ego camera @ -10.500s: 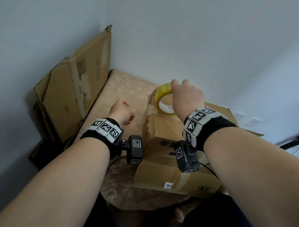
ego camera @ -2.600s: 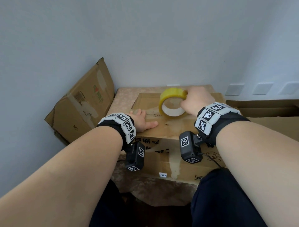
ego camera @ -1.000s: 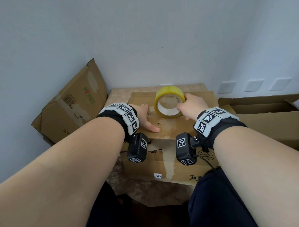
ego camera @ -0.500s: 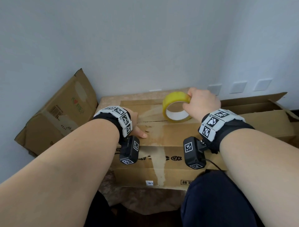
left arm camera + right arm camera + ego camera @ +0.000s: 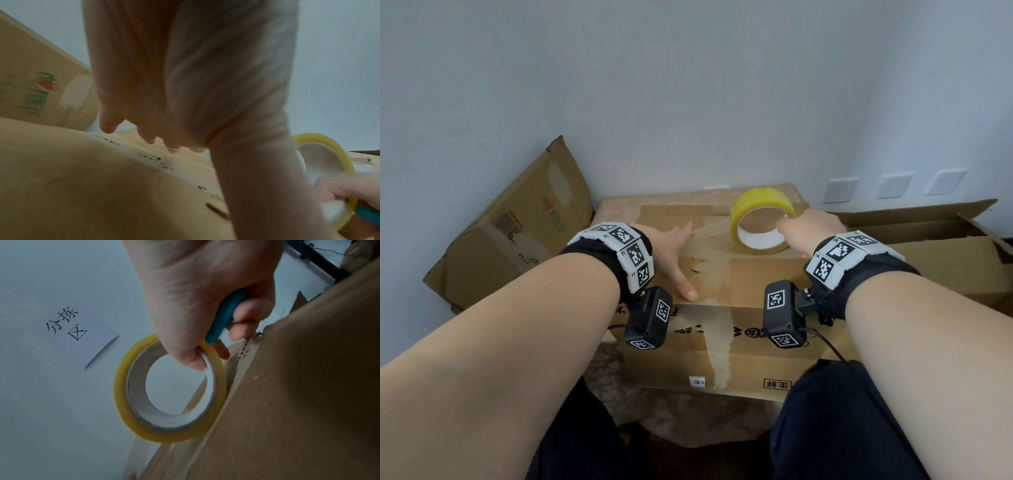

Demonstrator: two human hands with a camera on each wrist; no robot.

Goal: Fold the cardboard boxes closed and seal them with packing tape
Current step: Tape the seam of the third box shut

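Observation:
A closed brown cardboard box (image 5: 726, 339) lies on a small table in front of me. My left hand (image 5: 670, 251) lies flat on the left of its top with fingers straight; the left wrist view shows the palm (image 5: 185, 73) pressing on the box (image 5: 102, 178). My right hand (image 5: 812, 229) grips a yellow tape roll (image 5: 751, 202) standing on edge on the box top. A clear strip of tape runs from the roll toward my left hand. In the right wrist view the thumb is hooked inside the roll (image 5: 121, 394), and the fingers also hold a blue handle (image 5: 226, 316).
A flattened cardboard box (image 5: 517, 233) leans against the wall at the left. An open cardboard box (image 5: 928, 253) sits at the right, below three wall sockets (image 5: 839, 190). The table (image 5: 688, 195) has a beige cloth. A paper note (image 5: 82, 334) hangs on the wall.
Over the last second my right hand has drawn the roll to the right, away from my left hand, along the box top. The left hand stays pressed flat on the box.

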